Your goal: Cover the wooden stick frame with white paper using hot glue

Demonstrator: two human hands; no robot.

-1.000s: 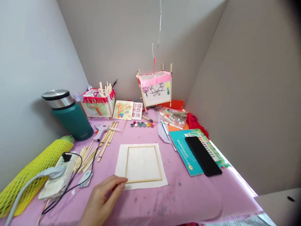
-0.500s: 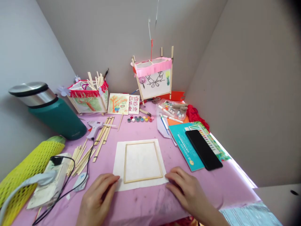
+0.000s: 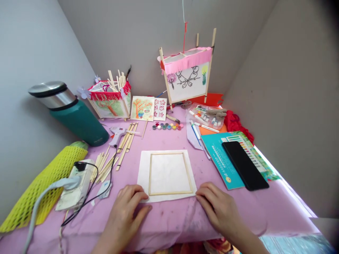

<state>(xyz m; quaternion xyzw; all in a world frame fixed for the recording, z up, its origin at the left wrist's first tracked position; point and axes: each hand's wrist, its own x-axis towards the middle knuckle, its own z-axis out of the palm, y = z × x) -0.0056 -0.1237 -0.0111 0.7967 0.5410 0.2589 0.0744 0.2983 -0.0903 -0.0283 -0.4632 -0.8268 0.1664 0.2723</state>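
"Where are the hands working?"
"The bare left hand (image 3: 127,208) and bare right hand (image 3: 217,208) are pressing, apart, at the near corners of the white paper sheet (image 3: 144,165)."
"And the thin rectangular wooden stick frame (image 3: 169,193)?"
"Lying squarely on it; even pressure is helping."

1. Even, bright light fills the booth; no single lamp is in view.
2. Hard white glare burns along the right edge of the pink table covering (image 3: 288,187).
3. A soft shadow from the green flask (image 3: 79,125) falls on the pale left wall (image 3: 31,106).
4. The left hand (image 3: 128,208) and right hand (image 3: 218,208) throw only faint shadows.
5. Wide-angle distortion bends the frame's edges, and the walls lean inward.
6. The top right corner darkens; focus stays fairly sharp, with no marked motion blur.
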